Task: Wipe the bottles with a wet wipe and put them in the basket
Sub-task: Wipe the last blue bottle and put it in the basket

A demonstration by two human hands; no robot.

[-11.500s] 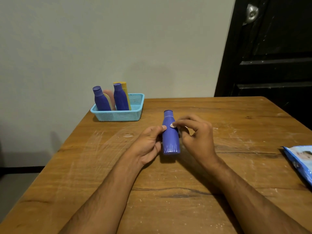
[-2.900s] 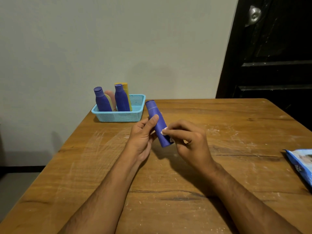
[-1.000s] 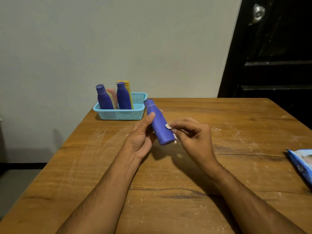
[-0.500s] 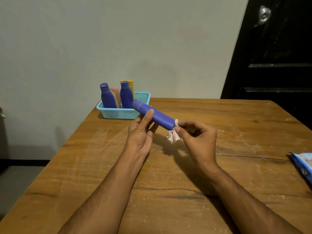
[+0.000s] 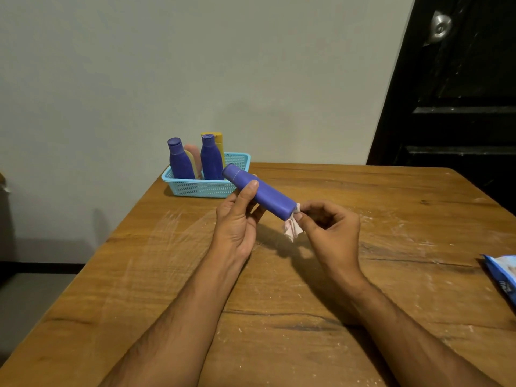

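The purple bottle point(image 5: 259, 194) is gripped by the left hand point(image 5: 237, 219); a wet wipe point(image 5: 292, 228) is pinched against its base by the right hand point(image 5: 329, 227). The basket point(image 5: 206, 187), bottle-filled, is set near the table's point(image 5: 363, 275) far-left corner, a blue pack point(image 5: 502, 277) at the right edge.

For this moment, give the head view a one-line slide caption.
Left hand holds purple bottle tilted while right hand pinches wipe against its base.

Two forearms are showing, both bare to the frame's bottom edge, no sleeves reaching into view. Left grip point(image 5: 237, 219) and right grip point(image 5: 331, 229) are wearing nothing: no rings, watch or gloves. Fine hair is showing along both forearms.
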